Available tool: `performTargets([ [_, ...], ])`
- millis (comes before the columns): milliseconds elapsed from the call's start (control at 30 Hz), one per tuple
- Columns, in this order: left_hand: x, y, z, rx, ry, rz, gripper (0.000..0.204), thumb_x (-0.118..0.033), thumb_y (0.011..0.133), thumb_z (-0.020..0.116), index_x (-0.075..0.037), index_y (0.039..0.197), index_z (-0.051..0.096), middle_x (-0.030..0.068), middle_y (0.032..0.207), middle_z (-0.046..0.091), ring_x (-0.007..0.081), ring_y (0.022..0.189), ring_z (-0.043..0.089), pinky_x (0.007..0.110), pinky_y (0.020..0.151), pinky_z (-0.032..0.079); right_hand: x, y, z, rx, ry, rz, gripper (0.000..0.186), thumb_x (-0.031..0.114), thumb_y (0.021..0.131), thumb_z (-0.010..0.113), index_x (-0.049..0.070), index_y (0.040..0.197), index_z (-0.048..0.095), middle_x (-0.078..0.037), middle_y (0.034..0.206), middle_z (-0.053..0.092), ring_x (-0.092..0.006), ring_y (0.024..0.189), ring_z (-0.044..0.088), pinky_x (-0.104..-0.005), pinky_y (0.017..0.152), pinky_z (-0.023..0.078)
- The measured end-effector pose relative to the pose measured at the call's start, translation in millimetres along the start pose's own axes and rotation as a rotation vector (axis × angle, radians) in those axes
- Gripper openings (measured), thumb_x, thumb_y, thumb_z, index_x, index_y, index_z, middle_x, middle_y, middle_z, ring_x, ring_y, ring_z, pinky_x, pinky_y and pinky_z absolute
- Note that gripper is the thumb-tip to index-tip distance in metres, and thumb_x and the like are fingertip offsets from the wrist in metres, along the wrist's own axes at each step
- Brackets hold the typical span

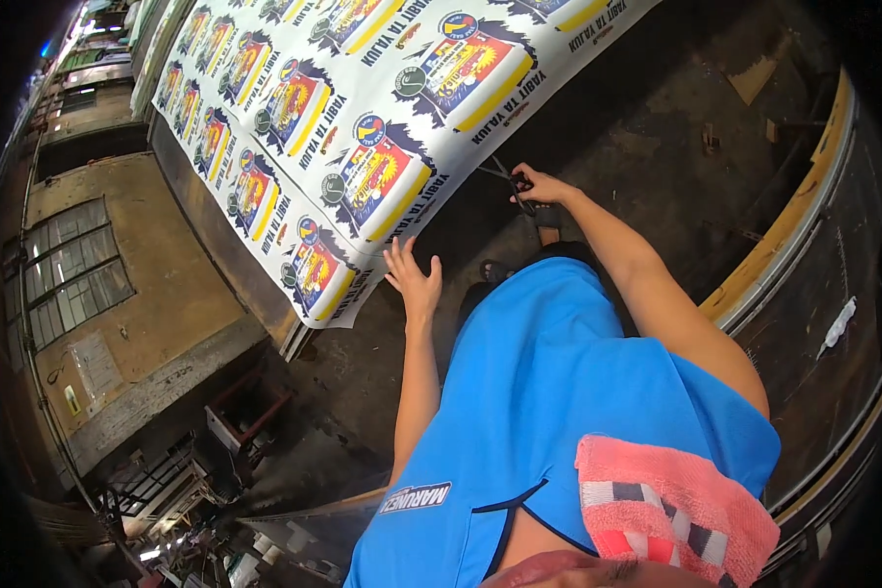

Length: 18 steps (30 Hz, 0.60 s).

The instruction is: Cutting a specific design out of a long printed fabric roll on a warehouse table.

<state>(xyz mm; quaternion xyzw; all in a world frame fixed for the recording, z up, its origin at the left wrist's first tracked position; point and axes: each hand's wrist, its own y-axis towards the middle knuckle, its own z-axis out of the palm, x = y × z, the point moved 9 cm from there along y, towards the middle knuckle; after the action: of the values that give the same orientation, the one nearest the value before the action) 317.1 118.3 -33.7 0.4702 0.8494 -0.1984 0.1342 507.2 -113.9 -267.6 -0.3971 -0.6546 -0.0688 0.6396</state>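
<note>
A wide white printed sheet [358, 137] lies over a long table, covered in rows of repeated coloured prints in red, yellow and blue. My left hand [416, 282] is at the sheet's near edge, fingers spread and nothing held; whether the fingertips touch the sheet I cannot tell. Dark-handled scissors [521, 186] are gripped in my right hand [544, 188], off the sheet's edge to the right. Their blades stand apart and point toward the sheet. A crease or cut line runs across the sheet, left of my left hand.
A dark stained floor [637, 157] lies beyond my right hand, with small scraps on it. On the right a wood-edged bench [789, 220] curves past. At the left stand a brown wall with a window [73, 269] and a reddish metal frame [250, 402].
</note>
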Motion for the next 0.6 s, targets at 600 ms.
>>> performTargets([
  [600, -113.6, 53.4, -10.7, -0.087, 0.366, 0.355, 0.082, -0.017, 0.078, 0.071, -0.013, 0.152, 0.035, 0.0087, 0.161, 0.025, 0.0383, 0.150, 0.014, 0.076, 0.110, 0.008, 159.5, -119.3, 19.4, 0.189, 0.675, -0.020, 0.057, 0.027, 0.095, 0.067, 0.007, 0.143, 0.045, -0.002, 0.072, 0.060, -0.0088, 0.051, 0.058, -0.0223, 0.043, 0.042],
])
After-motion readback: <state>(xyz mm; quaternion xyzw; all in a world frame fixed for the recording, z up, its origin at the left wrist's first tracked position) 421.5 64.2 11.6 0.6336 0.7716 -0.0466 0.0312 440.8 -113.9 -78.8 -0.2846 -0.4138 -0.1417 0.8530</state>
